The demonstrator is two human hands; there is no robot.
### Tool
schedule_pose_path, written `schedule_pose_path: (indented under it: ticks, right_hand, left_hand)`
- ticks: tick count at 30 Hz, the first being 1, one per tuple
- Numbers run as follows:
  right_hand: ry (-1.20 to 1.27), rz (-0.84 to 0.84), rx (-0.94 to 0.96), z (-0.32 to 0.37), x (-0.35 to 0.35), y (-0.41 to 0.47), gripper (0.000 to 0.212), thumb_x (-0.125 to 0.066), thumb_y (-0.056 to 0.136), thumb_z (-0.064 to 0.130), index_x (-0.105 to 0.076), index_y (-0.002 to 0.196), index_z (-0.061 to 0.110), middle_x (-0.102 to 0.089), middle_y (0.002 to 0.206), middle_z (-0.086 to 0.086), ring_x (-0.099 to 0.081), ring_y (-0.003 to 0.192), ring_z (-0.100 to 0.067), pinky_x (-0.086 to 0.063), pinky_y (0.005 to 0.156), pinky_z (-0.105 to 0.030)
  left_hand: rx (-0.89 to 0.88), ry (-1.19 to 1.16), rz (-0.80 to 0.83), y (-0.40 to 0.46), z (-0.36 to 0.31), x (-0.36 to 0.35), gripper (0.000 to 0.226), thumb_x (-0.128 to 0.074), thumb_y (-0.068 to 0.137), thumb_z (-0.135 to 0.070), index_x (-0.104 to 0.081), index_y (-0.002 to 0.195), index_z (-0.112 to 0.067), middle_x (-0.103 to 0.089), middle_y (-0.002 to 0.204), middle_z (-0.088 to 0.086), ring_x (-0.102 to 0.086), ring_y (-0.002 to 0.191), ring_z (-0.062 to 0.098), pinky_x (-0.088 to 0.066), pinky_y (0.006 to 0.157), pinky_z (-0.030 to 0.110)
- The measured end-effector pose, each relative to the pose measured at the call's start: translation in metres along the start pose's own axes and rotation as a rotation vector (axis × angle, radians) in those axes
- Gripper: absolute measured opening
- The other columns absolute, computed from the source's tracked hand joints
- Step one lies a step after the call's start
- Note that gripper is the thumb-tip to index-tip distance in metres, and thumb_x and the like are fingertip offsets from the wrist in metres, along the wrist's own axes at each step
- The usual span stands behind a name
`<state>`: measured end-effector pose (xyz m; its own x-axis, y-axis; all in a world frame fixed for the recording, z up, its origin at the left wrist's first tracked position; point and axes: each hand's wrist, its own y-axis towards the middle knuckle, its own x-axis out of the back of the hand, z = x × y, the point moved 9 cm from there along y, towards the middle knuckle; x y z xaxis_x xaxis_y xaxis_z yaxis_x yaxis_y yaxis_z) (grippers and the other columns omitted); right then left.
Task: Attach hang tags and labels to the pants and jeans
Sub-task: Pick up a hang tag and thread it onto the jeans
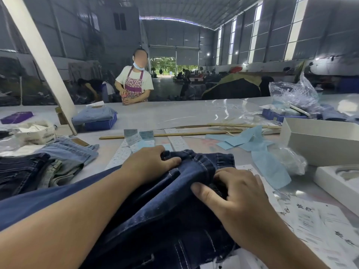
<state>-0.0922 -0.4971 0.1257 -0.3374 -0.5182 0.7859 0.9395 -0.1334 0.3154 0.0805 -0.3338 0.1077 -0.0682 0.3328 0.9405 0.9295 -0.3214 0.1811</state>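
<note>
Dark jeans (pixel 174 200) are pinched at the bunched waistband by left hand (pixel 151 162) and right hand (pixel 231 193); loose tags (pixel 136 141) nearby risk being swept aside.

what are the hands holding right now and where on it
Both hold the dark blue jeans at the bunched waistband: left hand grips its far edge, right hand pinches the nearer fold.

Pale worktable (pixel 174 115), dark jeans (pixel 174 200), label strips (pixel 120 156), white boxes (pixel 320 140), wooden slat (pixel 171 134)
</note>
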Motion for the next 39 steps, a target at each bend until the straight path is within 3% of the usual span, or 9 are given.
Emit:
schedule_pose_path:
  ticks: [4, 7, 10, 14, 22, 28, 32, 36, 39]
  right_hand:
    - [0.162, -0.036, 0.002, 0.007, 0.004, 0.008, 0.073, -0.022, 0.070, 0.088, -0.041, 0.059, 0.019, -0.047, 0.064, 0.008, -0.045, 0.072, -0.009, -0.032, 0.084, -0.035]
    - [0.255, -0.050, -0.014, 0.008, 0.007, 0.014, 0.070, -0.022, 0.074, 0.084, -0.046, 0.065, 0.019, -0.049, 0.071, 0.009, -0.049, 0.076, -0.013, -0.036, 0.079, -0.035]
    - [0.243, -0.087, -0.078, 0.003, 0.008, 0.015, 0.070, -0.028, 0.075, 0.086, -0.056, 0.110, 0.032, -0.050, 0.112, 0.021, -0.047, 0.115, -0.011, -0.040, 0.101, -0.038]
    - [0.228, -0.025, -0.187, -0.006, 0.001, 0.014, 0.095, -0.041, 0.070, 0.083, -0.019, 0.148, 0.035, -0.020, 0.155, 0.014, -0.019, 0.144, -0.012, -0.021, 0.118, -0.041]
    - [0.525, -0.028, -0.241, -0.015, -0.003, 0.024, 0.101, -0.068, 0.071, 0.068, -0.015, 0.150, 0.035, -0.025, 0.156, 0.009, -0.033, 0.136, -0.011, -0.029, 0.105, -0.032]
    - [0.620, 0.159, -0.221, 0.023, -0.025, 0.033, 0.134, -0.061, 0.036, 0.094, -0.017, 0.148, 0.036, -0.040, 0.150, 0.008, -0.044, 0.133, -0.019, -0.036, 0.110, -0.042]
    - [0.685, 0.171, -0.170, 0.054, -0.039, 0.049, 0.125, -0.071, 0.039, 0.082, -0.024, 0.144, 0.033, -0.041, 0.144, 0.006, -0.053, 0.124, -0.022, -0.048, 0.102, -0.046]
    - [0.834, 0.137, -0.093, 0.071, -0.046, 0.078, 0.075, -0.083, 0.051, 0.045, -0.043, 0.112, 0.029, -0.052, 0.126, -0.007, -0.063, 0.104, -0.026, -0.058, 0.083, -0.044]
    - [0.867, 0.133, -0.060, 0.084, -0.054, 0.105, 0.070, -0.081, 0.053, 0.032, -0.042, 0.112, 0.030, -0.056, 0.122, -0.007, -0.063, 0.105, -0.027, -0.057, 0.085, -0.047]
  left_hand:
    - [-0.092, -0.047, -0.281, -0.009, -0.009, 0.041, 0.038, -0.048, 0.092, -0.059, -0.045, 0.072, -0.027, -0.055, 0.076, -0.005, -0.053, 0.073, 0.021, -0.036, 0.064, 0.034]
    - [-0.142, -0.104, -0.453, -0.012, -0.012, 0.074, 0.034, -0.051, 0.097, -0.045, -0.051, 0.073, -0.022, -0.062, 0.076, 0.007, -0.057, 0.075, 0.031, -0.036, 0.064, 0.033]
    - [-0.162, -0.113, -0.562, -0.017, -0.010, 0.098, 0.032, -0.050, 0.099, -0.040, -0.053, 0.075, -0.019, -0.068, 0.081, 0.015, -0.061, 0.078, 0.034, -0.041, 0.065, 0.036]
    - [-0.102, -0.114, -0.675, -0.024, 0.001, 0.113, 0.034, -0.050, 0.099, -0.041, -0.053, 0.075, -0.017, -0.065, 0.077, 0.013, -0.059, 0.077, 0.033, -0.033, 0.063, 0.033]
    - [0.032, -0.116, -0.702, -0.025, 0.015, 0.125, 0.039, -0.048, 0.099, -0.040, -0.047, 0.065, -0.019, -0.062, 0.076, 0.014, -0.057, 0.077, 0.036, -0.031, 0.063, 0.033]
    - [0.105, -0.158, -0.767, -0.038, 0.029, 0.152, 0.038, -0.052, 0.096, -0.039, -0.052, 0.065, -0.017, -0.055, 0.071, 0.005, -0.048, 0.072, 0.026, -0.029, 0.063, 0.032]
    - [0.102, -0.168, -0.814, -0.050, 0.032, 0.159, 0.033, -0.052, 0.096, -0.038, -0.055, 0.069, -0.018, -0.053, 0.070, 0.001, -0.047, 0.071, 0.025, -0.028, 0.062, 0.031]
    - [0.163, -0.163, -0.881, -0.059, 0.044, 0.175, 0.037, -0.050, 0.096, -0.042, -0.049, 0.068, -0.018, -0.054, 0.072, 0.004, -0.044, 0.073, 0.026, -0.030, 0.065, 0.032]
    - [0.146, -0.107, -0.967, -0.069, 0.048, 0.198, 0.035, -0.048, 0.097, -0.043, -0.049, 0.072, -0.018, -0.059, 0.073, 0.009, -0.055, 0.077, 0.035, -0.030, 0.065, 0.033]
